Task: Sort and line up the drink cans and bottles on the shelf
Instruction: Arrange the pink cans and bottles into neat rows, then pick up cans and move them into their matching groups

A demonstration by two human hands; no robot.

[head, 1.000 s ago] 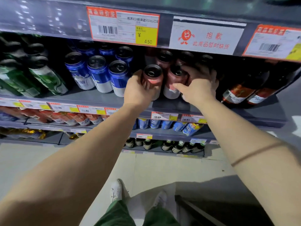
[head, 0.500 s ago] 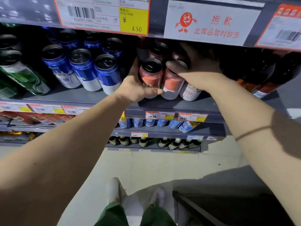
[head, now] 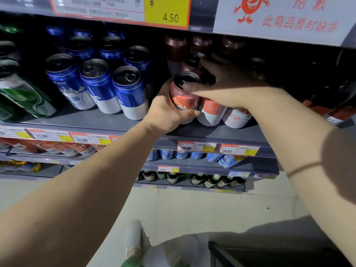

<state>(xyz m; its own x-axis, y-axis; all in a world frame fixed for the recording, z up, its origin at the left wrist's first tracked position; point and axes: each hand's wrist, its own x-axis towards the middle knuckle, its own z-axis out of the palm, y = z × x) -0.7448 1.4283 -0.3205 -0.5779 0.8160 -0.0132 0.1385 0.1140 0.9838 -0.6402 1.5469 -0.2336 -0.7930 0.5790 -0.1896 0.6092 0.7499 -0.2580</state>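
A group of red-and-white cans stands on the grey shelf (head: 212,132) in front of me. My left hand (head: 167,112) is wrapped around the front left red can (head: 184,97), thumb under its base. My right hand (head: 227,87) lies over the top of the two red cans (head: 211,112) beside it, fingers curled around them; its thumb touches the left can's rim. More dark red cans (head: 176,47) stand behind in shadow. To the left are rows of blue-and-white cans (head: 131,91).
Green cans (head: 23,97) stand at the far left, dark bottles (head: 339,112) at the far right. The upper shelf edge with price tags (head: 167,14) hangs close above the can tops. Lower shelves hold more cans and bottles (head: 212,180).
The view has moved closer to the shelf. My right hand has come forward and down over the front red cans, while my left hand keeps its grip on the left red can.
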